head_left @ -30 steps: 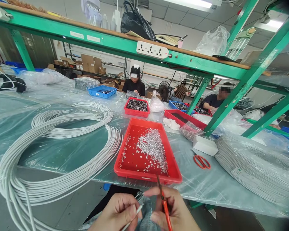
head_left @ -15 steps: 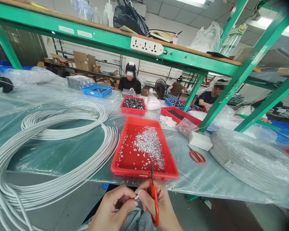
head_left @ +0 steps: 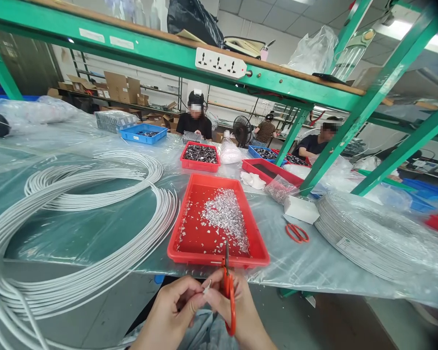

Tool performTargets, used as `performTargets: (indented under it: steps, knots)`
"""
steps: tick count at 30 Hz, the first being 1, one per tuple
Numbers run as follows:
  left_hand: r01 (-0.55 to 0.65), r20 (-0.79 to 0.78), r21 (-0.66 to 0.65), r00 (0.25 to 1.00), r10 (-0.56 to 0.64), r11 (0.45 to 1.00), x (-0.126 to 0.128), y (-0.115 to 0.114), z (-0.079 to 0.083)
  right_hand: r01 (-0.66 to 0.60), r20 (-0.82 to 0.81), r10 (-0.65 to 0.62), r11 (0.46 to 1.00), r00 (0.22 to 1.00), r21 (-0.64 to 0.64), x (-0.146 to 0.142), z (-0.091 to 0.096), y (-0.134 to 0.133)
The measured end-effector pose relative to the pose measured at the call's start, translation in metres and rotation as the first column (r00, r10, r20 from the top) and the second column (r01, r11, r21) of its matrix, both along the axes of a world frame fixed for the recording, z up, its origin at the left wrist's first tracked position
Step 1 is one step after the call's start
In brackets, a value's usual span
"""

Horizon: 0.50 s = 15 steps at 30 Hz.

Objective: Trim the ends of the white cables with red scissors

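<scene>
My left hand (head_left: 173,308) is closed, thumb and fingertips pinching a small white piece (head_left: 207,288), possibly a cable end; its exact form is too small to make out. Fingertips of my right hand (head_left: 237,301) meet it at the same piece. Orange-handled scissors (head_left: 229,296) rest in my right hand, blades pointing away from me toward the near rim of a red tray (head_left: 175,256). Shiny silvery scraps (head_left: 226,214) lie in that tray, heaped on its right side. Left of it are large coils of white cable (head_left: 76,287), with one end hanging below the table edge.
Another pair of orange scissors (head_left: 297,233) lies right of the tray beside a white box (head_left: 301,209) and a wrapped cable coil (head_left: 379,243). Behind stand a red tray of black parts (head_left: 200,154) and a blue tray (head_left: 143,133). A green shelf frame (head_left: 149,53) crosses overhead; several people sit beyond.
Both hands stay together at the small white piece, its visible part now looking turned and more frayed. The view has shifted slightly.
</scene>
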<state>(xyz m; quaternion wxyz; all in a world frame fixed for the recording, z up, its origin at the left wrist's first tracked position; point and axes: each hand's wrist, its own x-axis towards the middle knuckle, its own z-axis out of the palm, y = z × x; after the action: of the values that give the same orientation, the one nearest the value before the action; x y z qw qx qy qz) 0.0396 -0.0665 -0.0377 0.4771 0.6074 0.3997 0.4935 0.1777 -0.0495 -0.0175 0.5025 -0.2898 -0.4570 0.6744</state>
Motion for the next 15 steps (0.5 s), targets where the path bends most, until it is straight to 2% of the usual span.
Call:
performTargets:
  steps: [2,3,5,6,8,10,11,12,13,15]
  knots:
    - [-0.014,-0.001,0.005,1.0,0.014,1.0,0.001,-0.001,0.004,0.015,0.017,-0.016,1.0,1.0,0.02,0.002,0.0,0.001]
    - [0.016,0.032,-0.028,0.999,-0.015,0.999,0.001,-0.002,0.007,-0.001,0.015,0.001,1.0,1.0,0.013,0.003,0.001,0.0]
    - [0.193,0.201,-0.169,0.967,-0.158,0.966,0.003,-0.005,0.011,-0.06,-0.003,0.06,0.998,0.998,-0.004,0.005,0.004,-0.002]
    - [0.334,0.334,-0.241,0.91,-0.245,0.911,0.004,-0.006,0.013,-0.094,-0.013,0.094,0.996,0.995,-0.003,0.005,0.007,-0.004]
    - [0.587,0.576,-0.302,0.74,-0.346,0.751,0.006,-0.009,0.014,-0.138,-0.012,0.138,0.99,0.99,0.036,0.006,0.013,-0.007]
    - [0.706,0.703,-0.302,0.619,-0.35,0.641,0.008,-0.01,0.014,-0.124,0.025,0.122,0.984,0.992,0.126,0.005,0.019,-0.01]
    - [0.721,0.732,-0.307,0.596,-0.33,0.621,0.009,-0.01,0.014,-0.103,0.048,0.096,0.979,0.994,0.178,0.004,0.021,-0.01]
    - [0.707,0.738,-0.311,0.601,-0.308,0.635,0.009,-0.009,0.014,-0.074,0.068,0.06,0.971,0.996,0.226,0.002,0.022,-0.009]
    - [0.668,0.721,-0.311,0.629,-0.29,0.675,0.009,-0.009,0.014,-0.039,0.084,0.018,0.964,0.996,0.264,0.001,0.022,-0.007]
    - [0.523,0.606,-0.297,0.75,-0.265,0.799,0.009,-0.009,0.015,0.035,0.107,-0.071,0.952,0.992,0.306,0.001,0.019,-0.002]
